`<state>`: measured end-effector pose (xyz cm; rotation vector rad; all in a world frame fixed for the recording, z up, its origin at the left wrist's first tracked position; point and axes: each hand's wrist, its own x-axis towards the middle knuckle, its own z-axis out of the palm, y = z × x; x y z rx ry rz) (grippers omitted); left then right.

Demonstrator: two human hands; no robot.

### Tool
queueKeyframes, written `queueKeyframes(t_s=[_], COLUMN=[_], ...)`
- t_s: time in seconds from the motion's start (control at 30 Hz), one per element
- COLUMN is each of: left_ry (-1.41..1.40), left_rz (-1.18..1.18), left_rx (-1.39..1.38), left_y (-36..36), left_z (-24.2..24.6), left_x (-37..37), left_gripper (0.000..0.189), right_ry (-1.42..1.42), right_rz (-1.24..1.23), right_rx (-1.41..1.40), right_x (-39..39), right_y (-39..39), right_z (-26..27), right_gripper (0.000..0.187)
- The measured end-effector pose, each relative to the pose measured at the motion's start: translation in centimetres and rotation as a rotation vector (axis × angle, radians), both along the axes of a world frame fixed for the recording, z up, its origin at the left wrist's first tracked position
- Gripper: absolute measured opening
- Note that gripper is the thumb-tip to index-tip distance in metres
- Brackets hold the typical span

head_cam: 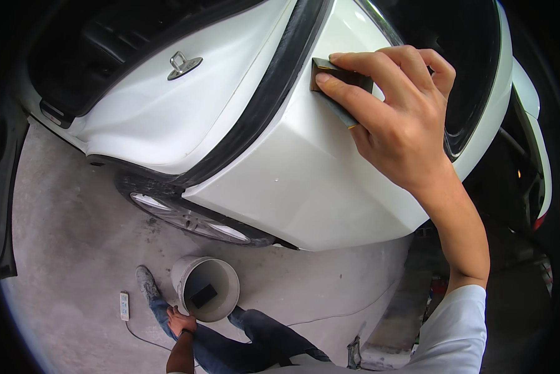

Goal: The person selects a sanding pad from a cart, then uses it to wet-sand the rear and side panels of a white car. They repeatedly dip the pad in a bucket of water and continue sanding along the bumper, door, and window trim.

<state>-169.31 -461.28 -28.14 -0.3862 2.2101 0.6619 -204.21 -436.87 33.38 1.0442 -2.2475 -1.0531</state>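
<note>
My right hand (401, 107) grips a sanding block (345, 80) with dark sandpaper folded around it. Thumb and fingers pinch its sides. The block lies against the white rear quarter panel (280, 187) of a car, between the door opening's black rubber seal (256, 117) and the rear side window (467, 70). Low in the view, my left hand (181, 320) rests on my knee in jeans, holding nothing. Just beside it stands a pale plastic bucket (179, 280) with cloudy liquid and a dark rectangular block (204, 296) inside.
A metal door striker (182, 66) sticks out of the white door jamb. Below the panel is the rear wheel (191, 222). On the concrete floor (74, 224) lie a power strip (124, 305) and a thin cable (336, 318). An open door (4, 196) edges the left side.
</note>
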Motion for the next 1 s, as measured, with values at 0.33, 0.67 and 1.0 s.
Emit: queueKeyframes(t_s=[0.33,0.67,1.0], left_ry=[0.462,1.625,1.806], left_rz=[0.046,-0.306,-0.381], left_rx=[0.156,0.168,-0.141], left_y=[-1.9,4.1,9.8], left_z=[1.1,37.2,46.5], left_x=[-0.6,-28.5,-34.6], left_gripper=[0.062,0.060,0.062], right_ry=[-0.388,-1.262,-1.127], right_rz=[0.056,-0.410,-0.491], right_rx=[-0.550,-0.918,-1.056], right_x=[13.7,31.0,34.4], right_y=[-2.1,-0.5,2.9], right_z=[-9.5,-31.0,-34.6], right_gripper=[0.017,0.024,0.017])
